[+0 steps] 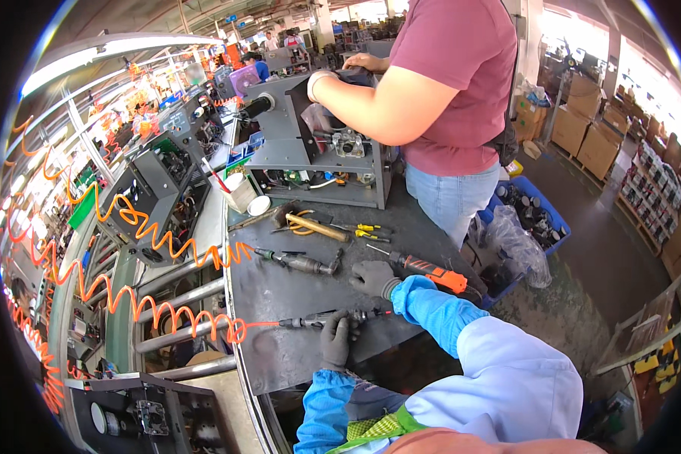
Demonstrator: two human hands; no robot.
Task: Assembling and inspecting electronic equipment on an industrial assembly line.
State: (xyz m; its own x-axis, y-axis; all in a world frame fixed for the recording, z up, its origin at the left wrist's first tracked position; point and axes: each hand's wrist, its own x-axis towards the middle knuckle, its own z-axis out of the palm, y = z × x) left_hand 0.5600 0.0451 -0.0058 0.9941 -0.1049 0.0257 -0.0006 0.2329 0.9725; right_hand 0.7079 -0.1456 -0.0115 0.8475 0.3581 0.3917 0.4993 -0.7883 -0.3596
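Both my hands wear grey gloves with blue sleeve covers. My left hand (pixel 336 338) lies over a slim dark air screwdriver (pixel 310 321) near the front of the bench, its fingers curled around the body. The tool's tip points right, and an orange coiled hose (pixel 181 333) joins its left end. Farther off, my right hand (pixel 374 278) is closed and low over the bench; whatever its fingers hold is hidden. Just beside it rests an orange and black power screwdriver (pixel 435 274). Left of that hand lies a grey-green angled air tool (pixel 299 262).
A hammer (pixel 318 227), yellow-handled pliers (pixel 368 228) and a white cup (pixel 259 205) lie farther back. Beyond stands a grey metal machine housing (pixel 280 144), with another person (pixel 454 83) working at it. A roller conveyor (pixel 181 318) runs left; a blue bin (pixel 556 219) stands right.
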